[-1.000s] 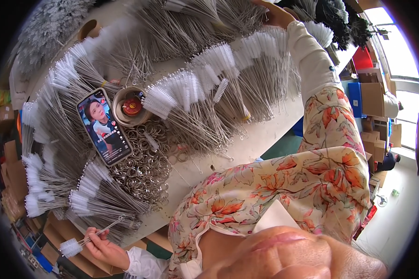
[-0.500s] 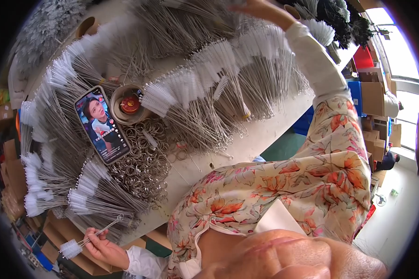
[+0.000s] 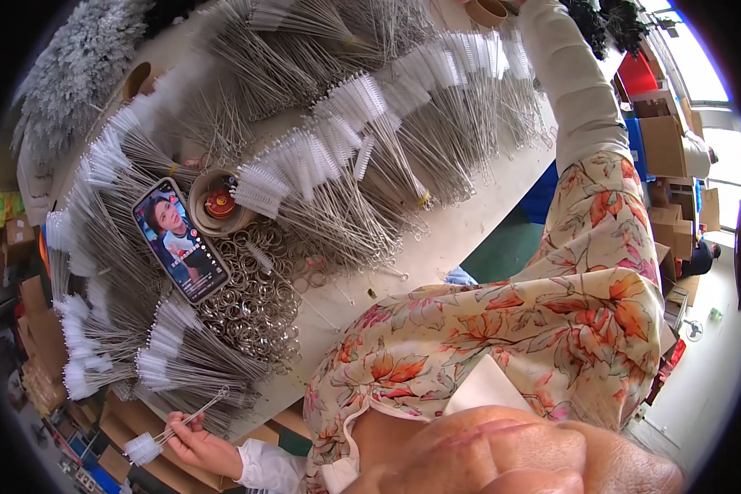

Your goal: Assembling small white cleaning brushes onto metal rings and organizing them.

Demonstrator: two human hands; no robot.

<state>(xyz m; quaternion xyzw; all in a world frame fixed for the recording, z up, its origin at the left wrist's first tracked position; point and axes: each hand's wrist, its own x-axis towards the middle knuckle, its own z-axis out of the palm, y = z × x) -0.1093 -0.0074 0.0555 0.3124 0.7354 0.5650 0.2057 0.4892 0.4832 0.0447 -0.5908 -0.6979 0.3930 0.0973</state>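
At the lower left, my left hand (image 3: 199, 447) is closed round the wire handles of a few wire-handled brushes (image 3: 146, 449). Their white bristle heads stick out on the left, and looped ends point up to the right. My right arm in its white sleeve (image 3: 580, 99) stretches to the far right side of the table; the hand itself is past the top edge of the picture. Closest to that arm are the standing bundles of similar brushes (image 3: 465, 107), white heads up and bare wire below. Another brush bundle (image 3: 169, 350) lies just beyond my left hand.
A phone (image 3: 181, 239) playing a video leans among the brushes. Beside it are a round container (image 3: 198, 206) with a red-and-yellow item inside and a heap of metal rings (image 3: 247, 305). Cardboard boxes (image 3: 152, 445) sit below the table's left edge. White frosted branches (image 3: 82, 74) stand far left.
My right hand has passed out of view at the top as the arm reached farther. My left hand still grips the brushes. The whole view has shifted slightly.
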